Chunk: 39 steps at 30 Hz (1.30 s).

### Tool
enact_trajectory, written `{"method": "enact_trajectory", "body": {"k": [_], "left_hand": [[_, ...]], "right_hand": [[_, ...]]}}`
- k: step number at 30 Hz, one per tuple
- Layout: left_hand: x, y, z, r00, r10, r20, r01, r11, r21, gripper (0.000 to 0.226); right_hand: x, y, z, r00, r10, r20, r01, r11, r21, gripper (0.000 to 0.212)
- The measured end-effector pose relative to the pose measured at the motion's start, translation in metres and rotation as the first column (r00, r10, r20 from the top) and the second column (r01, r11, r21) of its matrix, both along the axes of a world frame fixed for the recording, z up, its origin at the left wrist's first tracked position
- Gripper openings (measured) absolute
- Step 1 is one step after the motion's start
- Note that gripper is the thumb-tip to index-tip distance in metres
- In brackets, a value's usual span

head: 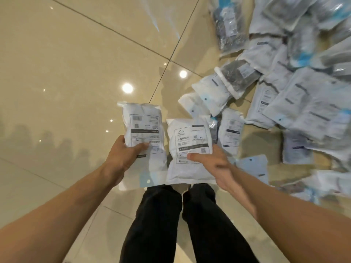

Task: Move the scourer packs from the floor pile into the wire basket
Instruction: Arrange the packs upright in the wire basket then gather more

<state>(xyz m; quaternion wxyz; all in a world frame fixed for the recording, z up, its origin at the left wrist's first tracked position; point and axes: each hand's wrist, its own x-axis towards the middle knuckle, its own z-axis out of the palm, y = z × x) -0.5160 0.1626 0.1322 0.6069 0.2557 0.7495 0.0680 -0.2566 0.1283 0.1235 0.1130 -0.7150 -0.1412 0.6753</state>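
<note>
Each of my hands holds one white scourer pack above the floor. My left hand (124, 156) grips the left pack (144, 128) at its lower edge, thumb across the printed label. My right hand (212, 164) grips the right pack (190, 147) the same way, thumb on its front. The two packs hang side by side, close together in front of my legs. The floor pile (296, 95) of several more packs, white and blue with some showing dark scourers, spreads over the right and upper right. No wire basket is in view.
Glossy beige floor tiles (76, 73) with dark grout lines fill the left and upper middle, reflecting ceiling lights. My legs in black trousers (180, 224) stand at the bottom centre, right beside the pile's near edge.
</note>
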Motion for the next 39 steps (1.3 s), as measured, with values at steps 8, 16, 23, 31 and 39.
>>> {"method": "enact_trajectory", "body": {"k": [8, 16, 23, 31, 39], "left_hand": [[0.026, 0.003, 0.287, 0.965, -0.139, 0.220, 0.136, 0.990, 0.029, 0.038], [0.085, 0.030, 0.520, 0.877, -0.422, 0.229, 0.340, 0.883, 0.324, 0.039], [0.118, 0.067, 0.583, 0.800, -0.543, 0.256, 0.409, 0.805, 0.431, 0.038], [0.158, 0.089, 0.604, 0.590, -0.697, 0.408, 0.523, 0.715, 0.463, 0.037], [0.224, 0.072, 0.612, 0.311, -0.848, 0.430, 0.740, 0.499, 0.450, 0.032]], "right_hand": [[0.042, -0.025, 0.300, 0.976, -0.218, 0.001, 0.211, 0.948, 0.238, 0.030], [0.092, -0.052, 0.504, 0.945, -0.328, -0.011, 0.304, 0.861, 0.409, 0.038], [0.126, -0.066, 0.567, 0.816, -0.557, -0.155, 0.562, 0.700, 0.442, 0.039], [0.096, -0.088, 0.616, 0.534, -0.812, -0.234, 0.761, 0.342, 0.550, 0.042], [0.056, -0.168, 0.639, 0.203, -0.965, -0.166, 0.798, 0.065, 0.599, 0.043]]}}
